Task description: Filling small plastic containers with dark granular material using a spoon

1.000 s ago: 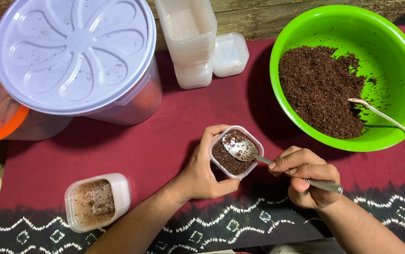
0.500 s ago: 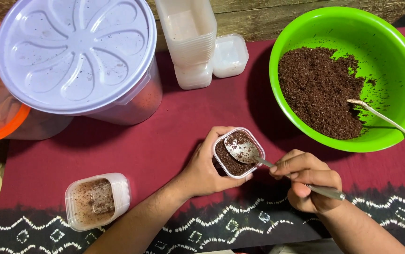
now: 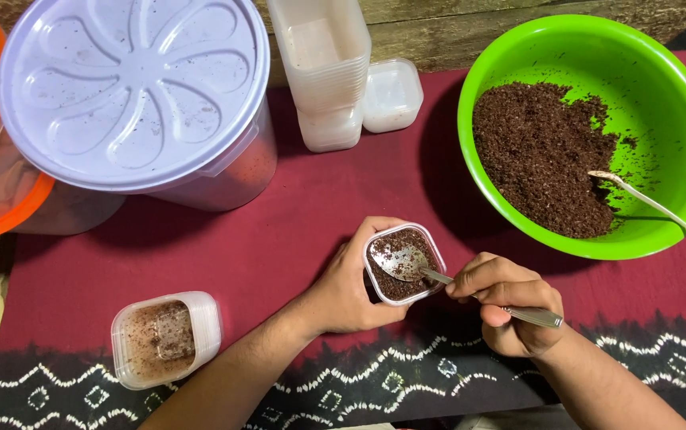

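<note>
While the left hand (image 3: 351, 291) clamps the small cup (image 3: 403, 263) above the red cloth (image 3: 279, 239), the right hand (image 3: 510, 306), closed on the spoon (image 3: 439, 275), should press the brown crumbs (image 3: 395, 283) level, gently.

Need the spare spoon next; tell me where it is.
In the head view, the spare spoon lies at the right, inside the green bowl, its tip on the brown crumbs and its handle over the rim.

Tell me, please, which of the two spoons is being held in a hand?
The metal spoon in the right hand, its bowl pressed into the small cup. The other spoon rests unheld in the green bowl.
</note>
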